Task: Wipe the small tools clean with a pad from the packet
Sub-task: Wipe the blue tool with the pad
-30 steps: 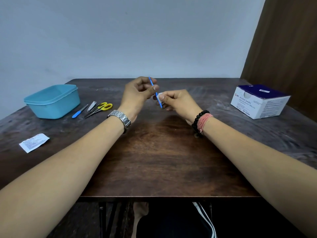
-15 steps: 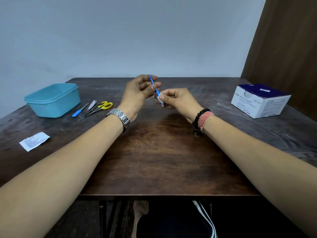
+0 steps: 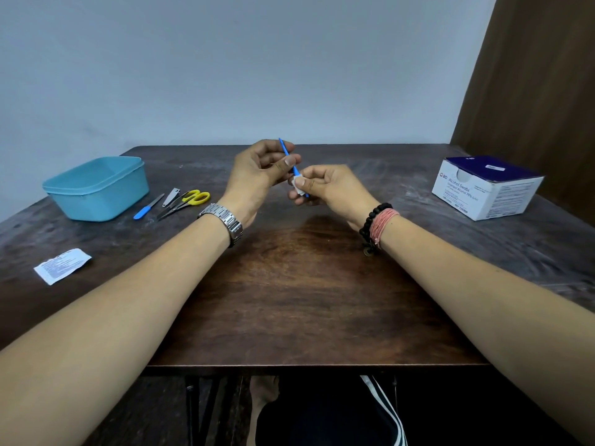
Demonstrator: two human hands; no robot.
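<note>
- A thin blue tool (image 3: 285, 152) is held tilted above the middle of the table (image 3: 289, 284), its upper end pointing up and away, its lower end running down into a white pad (image 3: 297, 185)
- The tool's upper part is pinched between thumb and fingers of the left hand (image 3: 257, 175), which is closed around it; a metal watch (image 3: 225, 220) is worn on that wrist
- The pad is folded around the tool's lower part and pressed there by the thumb and forefinger of the right hand (image 3: 331, 191), whose other fingers are curled in; a short blue tip shows below the pad
- Bead and thread bracelets (image 3: 378, 226) are worn on the right wrist
- Left of the hands, on the table, yellow-handled scissors (image 3: 188, 201), nail clippers (image 3: 170, 196) and a blue-handled file (image 3: 146, 209) are laid close together
- A blue tub (image 3: 96, 188) is set just left of those tools
- A torn white packet (image 3: 62, 265) lies flat nearer the table's left edge
- A box of swabs (image 3: 486, 188) is placed well to the right of the hands
</note>
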